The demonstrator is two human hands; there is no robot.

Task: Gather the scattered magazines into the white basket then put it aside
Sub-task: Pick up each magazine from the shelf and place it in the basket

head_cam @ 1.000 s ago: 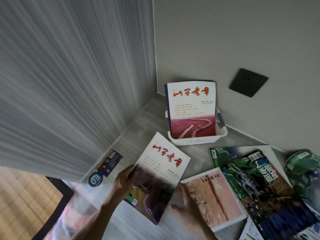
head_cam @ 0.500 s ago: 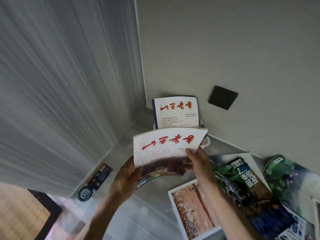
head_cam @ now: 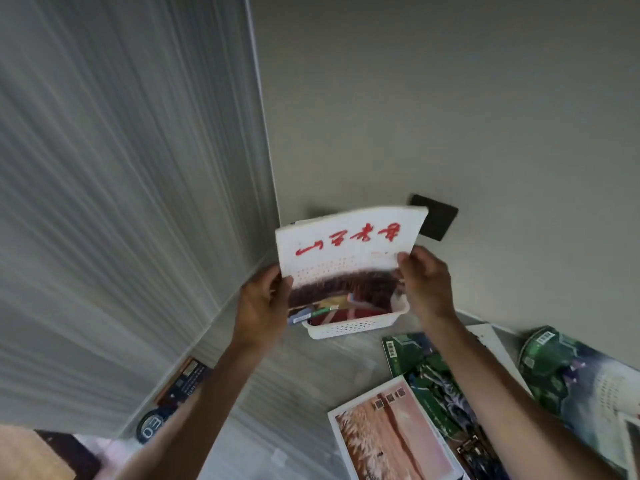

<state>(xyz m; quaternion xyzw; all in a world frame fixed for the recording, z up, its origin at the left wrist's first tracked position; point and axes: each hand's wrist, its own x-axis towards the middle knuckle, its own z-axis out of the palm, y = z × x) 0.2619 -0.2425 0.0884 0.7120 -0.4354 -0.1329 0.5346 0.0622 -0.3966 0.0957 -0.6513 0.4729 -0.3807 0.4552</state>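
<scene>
Magazine [head_cam: 346,251] with the white cover and red brush lettering hangs upright between both hands, directly above the white basket [head_cam: 349,328], whose open mouth lies just below and slightly beyond the grip. The left hand [head_cam: 263,306] is clamped on the cover's lower left edge, thumb across the front; the right hand [head_cam: 424,282] pinches the right edge partway up, fingers closed on the paper. The cover's long axis runs left to right between the two grips, roughly in line with the basket's long side, so the coming move looks like a straight lowering, with the bottom edge entering first. That lower edge already overlaps the rim in this view, though blur makes it hard to say whether it has passed inside. Both hands sit about equally near the basket, the right perhaps a little closer to its far corner. Something red and patterned shows inside the basket behind the held cover, probably one magazine already stood there. Below and to the right of the grip, on the floor, lie at least three more: a pink-covered magazine [head_cam: 391,431] nearest the camera, a dark green magazine [head_cam: 436,386] partly under the right forearm, and a green-and-white magazine [head_cam: 581,382] farthest right. Others may be hidden beneath them.
</scene>
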